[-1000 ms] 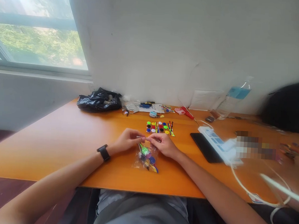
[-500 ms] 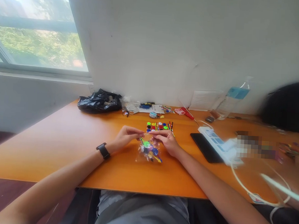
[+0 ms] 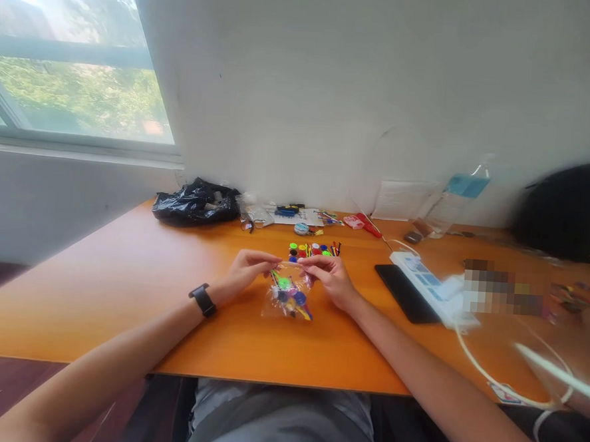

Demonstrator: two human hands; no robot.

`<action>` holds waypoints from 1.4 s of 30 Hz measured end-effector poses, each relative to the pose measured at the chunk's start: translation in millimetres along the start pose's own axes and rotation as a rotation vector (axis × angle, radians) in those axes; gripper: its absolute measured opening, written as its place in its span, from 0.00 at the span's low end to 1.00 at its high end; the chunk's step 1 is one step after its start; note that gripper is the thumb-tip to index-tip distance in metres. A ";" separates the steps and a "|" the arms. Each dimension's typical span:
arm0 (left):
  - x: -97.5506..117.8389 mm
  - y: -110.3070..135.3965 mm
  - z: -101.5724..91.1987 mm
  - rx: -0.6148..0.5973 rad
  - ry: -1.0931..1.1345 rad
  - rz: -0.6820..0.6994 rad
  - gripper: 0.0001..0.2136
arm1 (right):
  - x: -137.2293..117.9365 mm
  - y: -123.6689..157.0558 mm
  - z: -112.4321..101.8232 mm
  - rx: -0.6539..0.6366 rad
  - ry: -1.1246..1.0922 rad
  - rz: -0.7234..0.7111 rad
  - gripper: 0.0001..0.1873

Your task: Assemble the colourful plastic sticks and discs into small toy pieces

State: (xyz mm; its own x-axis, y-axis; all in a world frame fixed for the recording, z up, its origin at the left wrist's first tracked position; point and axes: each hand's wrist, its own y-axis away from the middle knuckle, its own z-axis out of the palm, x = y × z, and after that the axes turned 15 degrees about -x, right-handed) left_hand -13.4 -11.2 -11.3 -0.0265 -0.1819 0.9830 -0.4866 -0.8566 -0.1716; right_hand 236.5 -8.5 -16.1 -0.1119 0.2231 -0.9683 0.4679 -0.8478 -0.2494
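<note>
Both hands work a small clear bag [image 3: 288,295] of coloured plastic pieces just above the orange bench [image 3: 121,284]. The left hand [image 3: 249,268], a watch on its wrist, and the right hand [image 3: 330,278] each keep a grip clenched on the bag's top edge. Over the last second the fingertips have drawn slightly apart, so the mouth appears pulled taut between them. The bag has also shifted away from the near edge, closer to the coloured discs [image 3: 313,250]. The bottle [image 3: 448,207] has a blue label too blurred to read, and no other writing is legible.
</note>
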 end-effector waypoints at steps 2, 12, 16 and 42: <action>-1.1 -1.5 1.0 -0.002 0.021 -0.012 0.11 | 1.8 -0.9 1.9 0.046 -0.026 -0.017 0.09; 0.8 -0.3 1.7 -0.057 -0.032 -0.024 0.17 | -4.0 6.1 7.6 -0.001 0.192 -0.076 0.10; 0.0 1.5 3.8 -0.065 0.007 0.012 0.25 | -6.5 6.9 7.2 -0.024 0.220 0.014 0.19; -13.1 -10.0 -18.9 -0.227 -0.266 -0.082 0.20 | 6.8 1.5 -6.5 -0.219 0.192 0.148 0.24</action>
State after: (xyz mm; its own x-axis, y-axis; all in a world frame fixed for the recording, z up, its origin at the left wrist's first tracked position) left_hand -24.6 8.9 -21.2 0.2346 -0.2617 0.9362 -0.6599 -0.7501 -0.0443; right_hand 242.1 -5.2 -23.0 0.1288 0.2097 -0.9692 0.6466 -0.7588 -0.0783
